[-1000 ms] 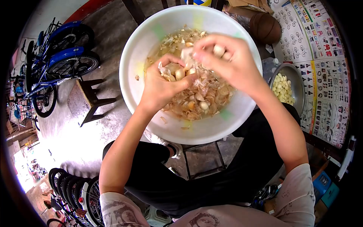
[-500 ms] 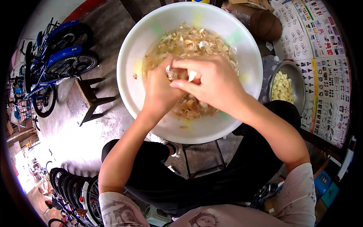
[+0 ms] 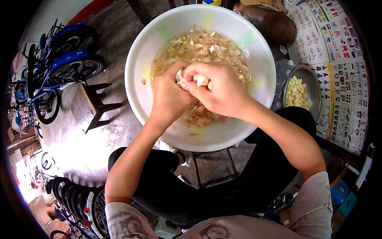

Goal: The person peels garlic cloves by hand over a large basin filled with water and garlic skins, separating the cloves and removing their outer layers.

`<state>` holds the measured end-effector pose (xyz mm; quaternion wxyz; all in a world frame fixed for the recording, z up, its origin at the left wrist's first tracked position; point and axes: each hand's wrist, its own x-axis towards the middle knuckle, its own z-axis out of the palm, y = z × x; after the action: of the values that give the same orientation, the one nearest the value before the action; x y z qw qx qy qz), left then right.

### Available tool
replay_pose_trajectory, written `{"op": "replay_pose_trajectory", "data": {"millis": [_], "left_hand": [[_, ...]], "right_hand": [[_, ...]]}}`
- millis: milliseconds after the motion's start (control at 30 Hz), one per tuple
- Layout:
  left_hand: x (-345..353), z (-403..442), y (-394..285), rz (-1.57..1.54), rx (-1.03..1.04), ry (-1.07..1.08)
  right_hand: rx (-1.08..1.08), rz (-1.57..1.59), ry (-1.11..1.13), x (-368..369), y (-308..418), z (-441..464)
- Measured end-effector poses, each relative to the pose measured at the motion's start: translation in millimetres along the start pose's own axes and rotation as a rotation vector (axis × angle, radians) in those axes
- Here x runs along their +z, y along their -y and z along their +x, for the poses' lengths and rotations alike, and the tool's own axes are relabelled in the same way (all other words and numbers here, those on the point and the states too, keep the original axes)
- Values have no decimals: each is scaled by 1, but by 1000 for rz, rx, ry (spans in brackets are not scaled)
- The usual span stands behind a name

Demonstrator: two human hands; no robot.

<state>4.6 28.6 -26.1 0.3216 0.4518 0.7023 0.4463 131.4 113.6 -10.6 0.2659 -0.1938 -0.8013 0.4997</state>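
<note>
A large white basin holds water with garlic skins floating in it. Over its middle my two hands meet. My left hand is curled round garlic with pale skin, mostly hidden by the fingers. My right hand is closed, with peeled garlic cloves showing between its fingers, and its thumb and forefinger touch the garlic at my left hand. To the right, a metal bowl contains peeled cloves.
A wooden stool stands on the floor at the left, near blue bicycles. More bicycle wheels are at lower left. A brown ball and a printed poster lie at the right. My knees are below the basin.
My right hand has come down and left from above the skins to meet my left hand. Over the last half second both hands have barely moved, their fingers shifting on the garlic.
</note>
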Motion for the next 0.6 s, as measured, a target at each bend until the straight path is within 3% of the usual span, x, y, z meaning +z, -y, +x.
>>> {"op": "replay_pose_trajectory", "data": {"millis": [100, 233, 300, 367, 433, 500, 567, 600], "left_hand": [[2, 1, 2, -61, 3, -9], [0, -1, -6, -113, -27, -14], [0, 1, -3, -113, -13, -20], [0, 2, -3, -103, -7, -30], [-2, 2, -3, -140, -38, 7], [-2, 2, -3, -178, -67, 44], [-1, 3, -2, -180, -8, 27], [-2, 4, -3, -178, -4, 25]], "right_hand": [[103, 89, 14, -7, 4, 4], [87, 230, -49, -19, 4, 13], [219, 278, 91, -34, 10, 17], [244, 333, 94, -49, 9, 19], [422, 652, 246, -77, 8, 23], [410, 594, 232, -87, -2, 25], [174, -598, 163, -86, -13, 22], [114, -780, 25, -78, -18, 15]]}}
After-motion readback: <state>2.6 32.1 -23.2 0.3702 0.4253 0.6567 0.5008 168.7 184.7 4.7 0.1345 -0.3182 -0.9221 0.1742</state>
